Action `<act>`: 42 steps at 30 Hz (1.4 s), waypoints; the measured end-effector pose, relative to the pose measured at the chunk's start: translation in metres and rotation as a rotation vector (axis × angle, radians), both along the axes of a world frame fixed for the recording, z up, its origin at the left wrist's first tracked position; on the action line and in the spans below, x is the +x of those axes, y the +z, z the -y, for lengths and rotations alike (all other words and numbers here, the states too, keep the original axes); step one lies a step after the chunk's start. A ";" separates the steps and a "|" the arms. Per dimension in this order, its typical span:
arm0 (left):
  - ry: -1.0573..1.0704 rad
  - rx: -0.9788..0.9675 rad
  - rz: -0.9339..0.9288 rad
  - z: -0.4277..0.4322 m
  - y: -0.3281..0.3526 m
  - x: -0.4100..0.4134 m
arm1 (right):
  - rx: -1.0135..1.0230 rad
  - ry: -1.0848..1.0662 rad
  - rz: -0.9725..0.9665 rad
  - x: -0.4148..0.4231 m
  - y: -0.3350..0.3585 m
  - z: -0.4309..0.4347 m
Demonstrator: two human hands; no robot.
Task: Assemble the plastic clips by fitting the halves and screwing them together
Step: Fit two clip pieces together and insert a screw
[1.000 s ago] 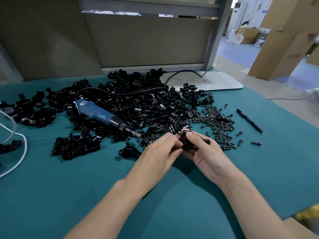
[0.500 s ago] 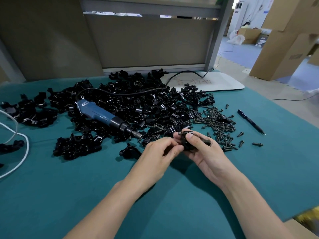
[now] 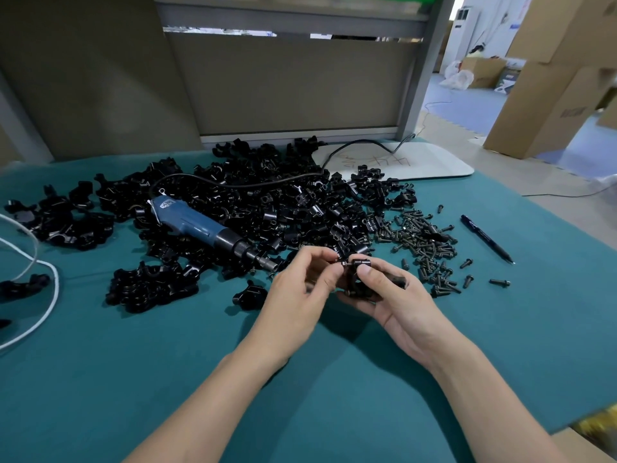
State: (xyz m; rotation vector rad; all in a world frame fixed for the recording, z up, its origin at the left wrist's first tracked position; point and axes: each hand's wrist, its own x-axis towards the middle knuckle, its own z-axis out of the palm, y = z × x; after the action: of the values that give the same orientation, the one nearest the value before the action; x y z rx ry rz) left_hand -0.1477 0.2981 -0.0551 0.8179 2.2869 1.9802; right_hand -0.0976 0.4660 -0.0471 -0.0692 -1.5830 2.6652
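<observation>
The teal-covered table [image 3: 167, 379] carries a broad heap of black clip halves [image 3: 267, 208] across its far side. The blue electric screwdriver [image 3: 197, 225] lies on the heap with its bit pointing toward the hands. To the right of the heap is a scatter of loose screws [image 3: 420, 235].

The right hand [image 3: 397, 295] is curled around a fitted clip [image 3: 359, 282], thumb pressed on top, and holds it just above the mat in front of the heap. The left hand [image 3: 303, 285] has thumb and forefinger pinched on what looks like a screw [image 3: 344, 262] at the clip's upper lug. It is too small to tell whether the tip is in the hole.

The risk is a crooked start. If the screw enters tilted it may cross-thread the plastic, or drop out when the left hand lets go to reach for the screwdriver. A slackened right grip could also let the halves slip out of line.
</observation>
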 end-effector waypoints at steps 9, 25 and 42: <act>0.015 -0.403 -0.374 0.007 0.005 0.003 | 0.080 0.069 0.005 0.001 -0.003 0.002; 0.032 -0.144 0.099 0.001 0.006 0.005 | 0.226 0.043 -0.041 0.004 -0.003 0.005; -0.131 0.143 0.533 -0.002 0.013 0.002 | 0.286 0.009 -0.031 0.002 -0.005 0.004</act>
State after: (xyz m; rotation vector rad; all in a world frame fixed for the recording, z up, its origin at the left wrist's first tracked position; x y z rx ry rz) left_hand -0.1456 0.3003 -0.0417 0.3653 1.7667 2.0110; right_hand -0.0958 0.4622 -0.0519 -0.0118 -1.9377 2.4030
